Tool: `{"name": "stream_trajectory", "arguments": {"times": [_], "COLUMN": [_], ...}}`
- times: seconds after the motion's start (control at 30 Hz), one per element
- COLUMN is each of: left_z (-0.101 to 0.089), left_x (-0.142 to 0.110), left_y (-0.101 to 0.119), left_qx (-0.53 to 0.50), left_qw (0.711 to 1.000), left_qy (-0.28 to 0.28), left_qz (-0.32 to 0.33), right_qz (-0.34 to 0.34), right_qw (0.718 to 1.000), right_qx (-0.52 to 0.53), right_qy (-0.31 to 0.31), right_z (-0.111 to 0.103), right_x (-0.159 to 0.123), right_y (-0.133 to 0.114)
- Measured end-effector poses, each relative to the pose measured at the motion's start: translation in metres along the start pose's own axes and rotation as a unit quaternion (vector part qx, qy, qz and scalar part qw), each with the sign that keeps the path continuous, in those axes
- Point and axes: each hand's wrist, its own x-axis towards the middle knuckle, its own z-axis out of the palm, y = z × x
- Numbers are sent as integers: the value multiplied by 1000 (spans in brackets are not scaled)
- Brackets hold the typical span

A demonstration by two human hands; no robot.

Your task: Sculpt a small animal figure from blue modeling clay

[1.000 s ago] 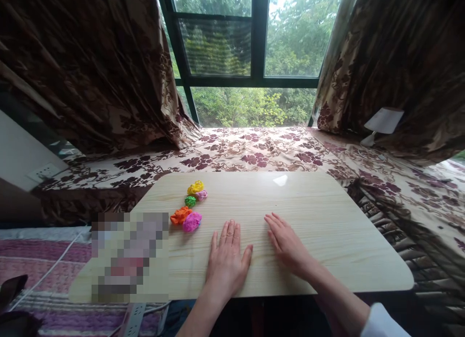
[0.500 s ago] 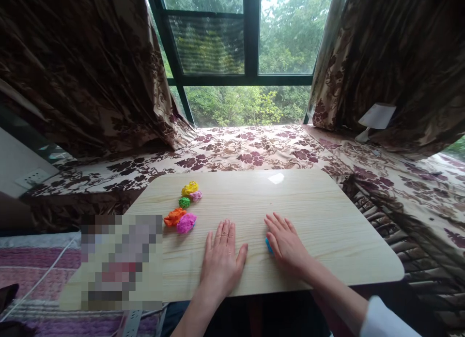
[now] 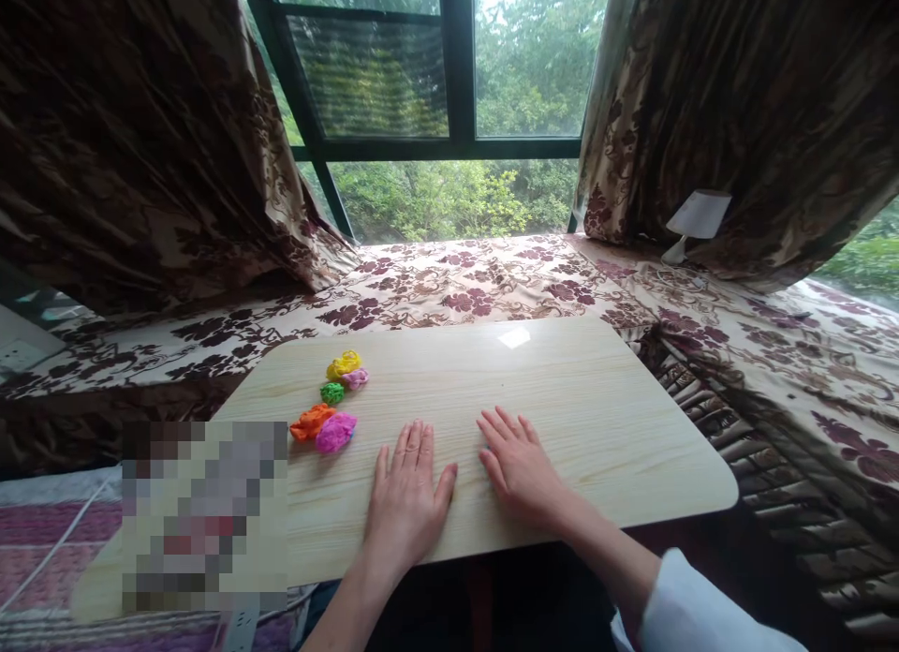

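Note:
My left hand (image 3: 407, 493) lies flat on the pale wooden table (image 3: 596, 399), palm down, fingers stretched forward and thumb apart. To its right my right hand (image 3: 523, 469) also rests palm down with its fingers spread. A small blue piece lies under the right palm, nearly all hidden; only a trace shows by the thumb. Left of my hands sit crumpled soft lumps that look like modelling clay: an orange lump (image 3: 311, 422), a magenta lump (image 3: 337, 433), a green lump (image 3: 332, 392), a yellow lump (image 3: 344, 364) and a light pink lump (image 3: 356, 378).
A blurred-out patch (image 3: 211, 511) covers the table's left end. Beyond the table runs a ledge with floral cloth (image 3: 464, 277) below a window, with dark curtains at both sides. A white lamp (image 3: 699, 214) stands at the right. A power strip (image 3: 243, 624) is below the table's front left edge.
The view has shifted a little, so everything sits further left. The right hand now covers more of the blue piece, which showed clearly beside the thumb before. The left hand stays flat.

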Motion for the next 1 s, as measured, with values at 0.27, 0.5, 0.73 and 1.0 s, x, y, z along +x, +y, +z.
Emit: {"name": "stream_trajectory", "arguments": {"times": [0.27, 0.5, 0.73, 1.0], "left_z": [3, 2, 3, 1], "left_x": [0, 1, 0, -5], "left_y": [-1, 0, -2, -9], "left_qx": [8, 9, -5, -12], "left_qw": [1000, 1000, 1000, 1000], "left_qy": [-4, 11, 9, 15], "left_qz": [11, 8, -3, -5], "right_qz": [-74, 8, -91, -11], "right_qw": [997, 1000, 993, 990], "right_qx": [5, -7, 74, 122], "right_qy": [-1, 7, -10, 75], "right_z": [4, -20, -21, -1], "right_x": [-19, 8, -65, 37], "right_y": [-31, 13, -20, -20]}}
